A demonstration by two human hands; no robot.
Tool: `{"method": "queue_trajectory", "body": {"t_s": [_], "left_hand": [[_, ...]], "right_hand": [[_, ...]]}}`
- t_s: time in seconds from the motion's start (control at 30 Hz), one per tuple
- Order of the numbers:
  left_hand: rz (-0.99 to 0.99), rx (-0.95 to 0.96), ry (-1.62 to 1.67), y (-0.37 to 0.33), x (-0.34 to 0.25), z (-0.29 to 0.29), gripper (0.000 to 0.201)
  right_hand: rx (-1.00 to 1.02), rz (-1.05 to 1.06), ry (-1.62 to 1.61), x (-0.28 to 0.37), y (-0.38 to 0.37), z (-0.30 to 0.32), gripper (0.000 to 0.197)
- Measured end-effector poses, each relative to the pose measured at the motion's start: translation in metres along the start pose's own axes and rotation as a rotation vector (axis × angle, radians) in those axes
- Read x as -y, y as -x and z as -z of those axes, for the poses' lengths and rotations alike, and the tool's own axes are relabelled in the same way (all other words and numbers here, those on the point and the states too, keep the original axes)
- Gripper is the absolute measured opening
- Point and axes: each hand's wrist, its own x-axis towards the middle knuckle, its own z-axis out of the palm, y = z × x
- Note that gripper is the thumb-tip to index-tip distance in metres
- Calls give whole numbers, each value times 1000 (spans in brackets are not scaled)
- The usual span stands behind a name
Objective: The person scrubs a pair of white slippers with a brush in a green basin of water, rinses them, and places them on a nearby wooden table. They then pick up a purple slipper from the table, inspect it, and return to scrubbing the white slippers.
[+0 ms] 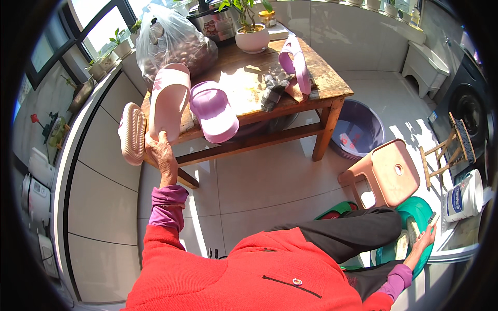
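My left hand (163, 155) is closed on the heel end of a pale pink slide slipper (170, 101) at the table's left corner. Beside it, a matching slipper (133, 133) shows its ribbed sole. A lilac slipper (212, 111) sits at the table's front edge. Two lilac slippers or straps (295, 65) stand at the right, next to a grey checked cloth (275, 90). Low at the right, my right hand (423, 243) reaches over a green basin (424, 207) and grips a slim white and dark thing (432, 217), perhaps a brush. Pale items lie in the basin, partly hidden by my leg.
The wooden table (244, 78) bears a bulging plastic bag (171, 44), a cooker (212, 23) and a potted plant (252, 39). A purple tub (358, 127), a pink stool (386, 173), a folding wooden stool (451, 147) and a white bucket (461, 197) stand at right.
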Motion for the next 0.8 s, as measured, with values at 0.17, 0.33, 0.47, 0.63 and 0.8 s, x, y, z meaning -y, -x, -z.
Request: {"method": "queue_trajectory", "body": {"t_s": [0.17,0.33,0.47,0.63,0.8], "left_hand": [[-61,-82,-198,-9,2,-10,30],[-53,-40,-174,-9,5,-22,27],[-119,-41,-185,-8,7,-25,29],[-76,-17,-376,-9,8,-24,33],[-96,-39,-380,-11,9,-23,34]], "right_hand": [[4,-7,-5,-1,-2,3,45],[-1,-9,-9,-2,0,6,45],[-7,-25,-10,-3,-3,8,45],[0,-3,-7,-7,-9,10,45],[-4,-3,0,-9,-11,10,44]]}}
